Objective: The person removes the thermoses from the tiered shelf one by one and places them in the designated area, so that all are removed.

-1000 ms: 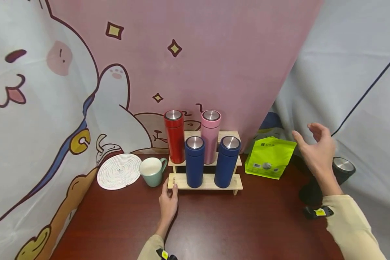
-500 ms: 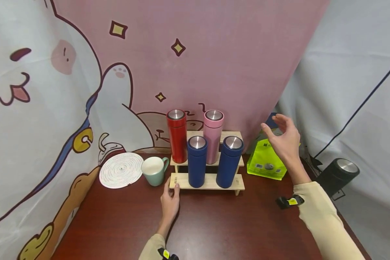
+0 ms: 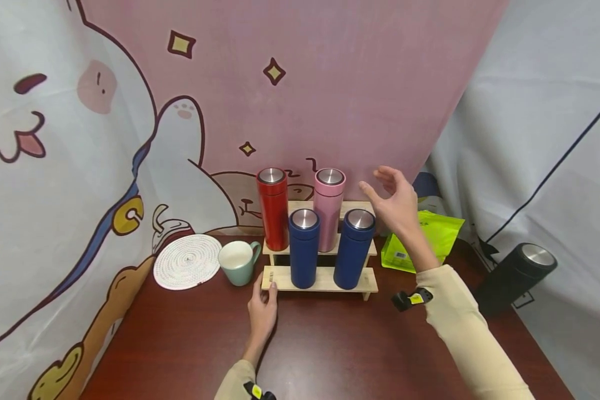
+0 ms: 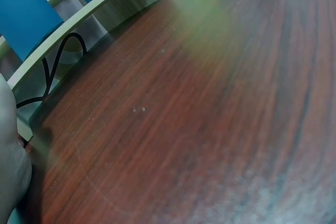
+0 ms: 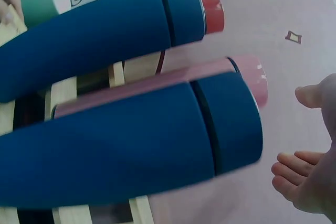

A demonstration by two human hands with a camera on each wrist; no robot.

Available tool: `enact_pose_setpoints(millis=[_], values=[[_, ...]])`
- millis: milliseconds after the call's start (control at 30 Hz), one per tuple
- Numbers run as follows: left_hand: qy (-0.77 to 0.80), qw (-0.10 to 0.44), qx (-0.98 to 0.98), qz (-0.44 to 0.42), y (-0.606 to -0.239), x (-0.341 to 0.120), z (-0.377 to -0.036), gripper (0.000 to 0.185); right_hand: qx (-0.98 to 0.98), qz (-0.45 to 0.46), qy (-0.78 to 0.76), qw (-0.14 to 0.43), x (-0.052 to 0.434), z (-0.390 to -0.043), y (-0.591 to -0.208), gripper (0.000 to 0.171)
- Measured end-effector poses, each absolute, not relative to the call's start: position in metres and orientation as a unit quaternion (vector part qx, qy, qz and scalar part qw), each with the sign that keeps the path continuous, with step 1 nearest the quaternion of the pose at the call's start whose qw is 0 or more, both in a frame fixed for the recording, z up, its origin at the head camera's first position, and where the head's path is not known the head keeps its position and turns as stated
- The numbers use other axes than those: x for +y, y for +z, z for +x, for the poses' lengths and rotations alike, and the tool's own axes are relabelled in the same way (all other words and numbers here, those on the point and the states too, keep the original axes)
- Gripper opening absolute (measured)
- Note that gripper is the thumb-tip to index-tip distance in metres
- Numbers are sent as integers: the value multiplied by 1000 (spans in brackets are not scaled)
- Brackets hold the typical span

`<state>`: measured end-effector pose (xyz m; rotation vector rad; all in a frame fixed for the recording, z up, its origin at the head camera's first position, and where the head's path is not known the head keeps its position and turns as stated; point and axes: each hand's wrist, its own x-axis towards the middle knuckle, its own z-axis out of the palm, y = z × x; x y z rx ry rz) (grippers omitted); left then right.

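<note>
My left hand (image 3: 263,312) holds the left end of the lower step of a light wooden two-step rack (image 3: 280,276), thumb at the front edge. Two blue thermos bottles stand on that step, a left one (image 3: 304,250) and a right one (image 3: 353,250). Behind them, on the higher step, are a red thermos (image 3: 274,216) and a pink thermos (image 3: 328,208). My right hand (image 3: 396,203) hovers in the air to the right of the pink thermos, fingers spread apart from the thumb. In the right wrist view this hand (image 5: 310,166) holds nothing and is apart from the bottle tops.
A mint green mug (image 3: 237,266) stands left of the rack, beside a round white woven mat (image 3: 186,261). Behind my right forearm is a bright green pouch (image 3: 442,230). A black thermos (image 3: 517,278) stands at the far right, near the table (image 3: 330,350) edge.
My right hand has moved left, from beside the black thermos, past the green pouch, to near the pink thermos. The left hand stays at the rack's end.
</note>
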<state>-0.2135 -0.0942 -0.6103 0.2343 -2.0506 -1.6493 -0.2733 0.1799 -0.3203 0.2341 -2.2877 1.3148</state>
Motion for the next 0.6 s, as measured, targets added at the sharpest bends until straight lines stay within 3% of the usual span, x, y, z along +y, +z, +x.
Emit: enact_pose_setpoints(millis=[600], values=[[-607, 245, -752, 83, -613, -96, -217, 48, -880, 125, 436, 142, 141, -296, -313, 77]])
